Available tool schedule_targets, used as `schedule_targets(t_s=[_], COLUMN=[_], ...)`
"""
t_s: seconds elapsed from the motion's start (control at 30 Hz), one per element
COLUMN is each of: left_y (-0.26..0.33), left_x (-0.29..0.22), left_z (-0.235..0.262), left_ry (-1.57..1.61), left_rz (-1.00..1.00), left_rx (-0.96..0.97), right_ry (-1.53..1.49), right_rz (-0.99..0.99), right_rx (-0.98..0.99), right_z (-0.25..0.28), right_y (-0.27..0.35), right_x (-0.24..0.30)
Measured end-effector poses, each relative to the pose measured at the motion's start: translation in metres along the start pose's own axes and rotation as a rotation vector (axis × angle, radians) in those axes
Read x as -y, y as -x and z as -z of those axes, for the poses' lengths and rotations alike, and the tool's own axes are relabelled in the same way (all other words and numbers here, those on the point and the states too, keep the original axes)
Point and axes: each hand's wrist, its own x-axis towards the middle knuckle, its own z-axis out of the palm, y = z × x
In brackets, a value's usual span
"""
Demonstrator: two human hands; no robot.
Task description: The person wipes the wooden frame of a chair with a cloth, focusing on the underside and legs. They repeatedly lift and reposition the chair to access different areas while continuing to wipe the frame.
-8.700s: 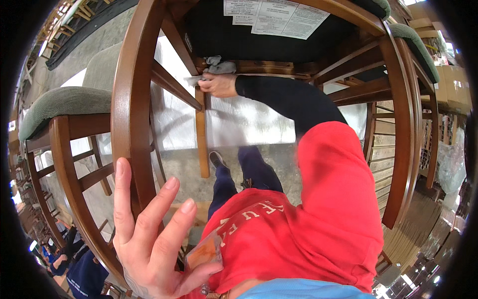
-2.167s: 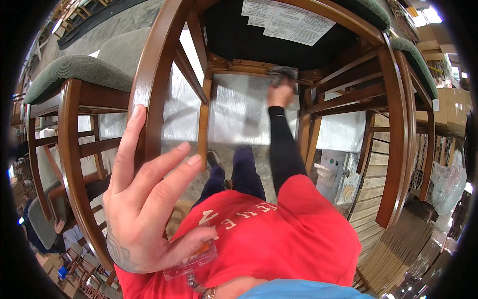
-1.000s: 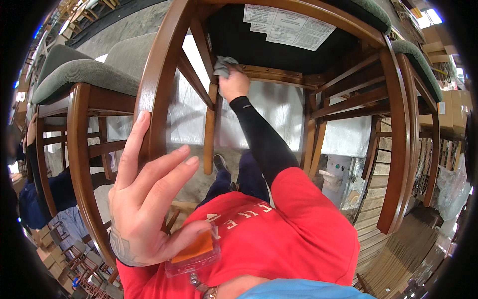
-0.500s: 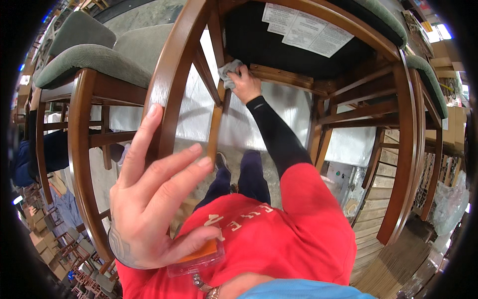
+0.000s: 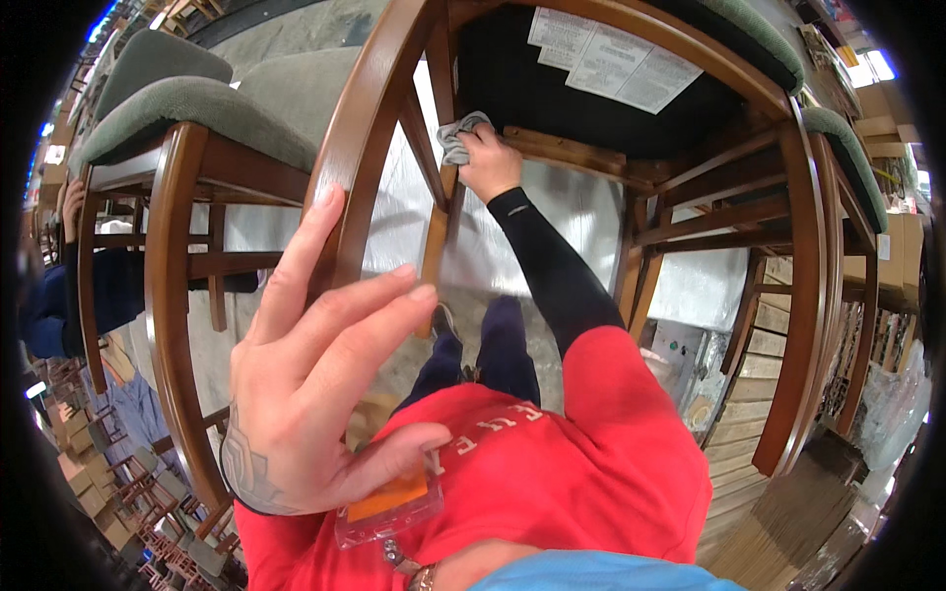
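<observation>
I hold a brown wooden chair (image 5: 798,295) close to me, its black seat underside (image 5: 532,89) with white paper labels (image 5: 611,64) facing me. My left hand (image 5: 315,384) lies flat, fingers spread, against one curved chair leg (image 5: 365,138), not wrapped around it. My right hand (image 5: 490,163), on a black-sleeved arm, is stretched out and closed on a grey cloth (image 5: 456,138). It presses the cloth against the wooden rail where it meets a leg under the seat.
More wooden chairs with green cushions (image 5: 187,98) stand at the left. A person in dark blue (image 5: 59,295) is behind them. A clear badge holder with an orange card (image 5: 389,502) hangs on my red shirt. Stacked cardboard and wood (image 5: 788,522) lie at the lower right.
My right hand with the cloth has moved left along the seat rail to the corner by the leg. My left hand stays flat on the chair leg.
</observation>
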Motion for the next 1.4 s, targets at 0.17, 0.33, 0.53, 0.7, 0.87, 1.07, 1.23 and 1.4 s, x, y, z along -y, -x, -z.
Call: schedule_targets(t_s=[0.17, 0.33, 0.53, 0.7, 0.87, 1.07, 1.23, 1.4], left_y=[-0.006, 0.002, -0.002, -0.003, 0.001, -0.003, 0.003, -0.007], left_x=[0.002, -0.001, -0.002, 0.0, -0.002, -0.005, -0.003, -0.013], left_z=[0.004, -0.001, -0.003, -0.004, -0.003, -0.003, -0.005, -0.002], left_ry=[0.017, 0.023, 0.023, 0.021, 0.003, -0.004, -0.04, -0.068], left_rz=[-0.013, 0.031, -0.018, -0.063, -0.012, -0.034, 0.01, -0.039], left_rx=[0.01, -0.02, -0.063, -0.097, -0.079, -0.072, -0.078, -0.035], right_ry=[0.076, -0.634, -0.386, -0.385, -0.519, -1.054, -1.337, -1.126], right_rz=[-0.158, -0.302, 0.006, -0.185, -0.01, -0.535, -0.62, -0.52], right_rx=[0.146, -0.551, -0.687, -0.584, -0.775, -0.864, -0.884, -0.919], right_z=[0.021, 0.057, 0.097, 0.07, 0.096, 0.065, 0.093, 0.056], right_y=[0.017, -0.036, -0.128, -0.101, -0.128, -0.111, -0.152, -0.139], right_x=[-0.025, 0.034, 0.082, 0.06, 0.093, 0.075, 0.122, 0.096])
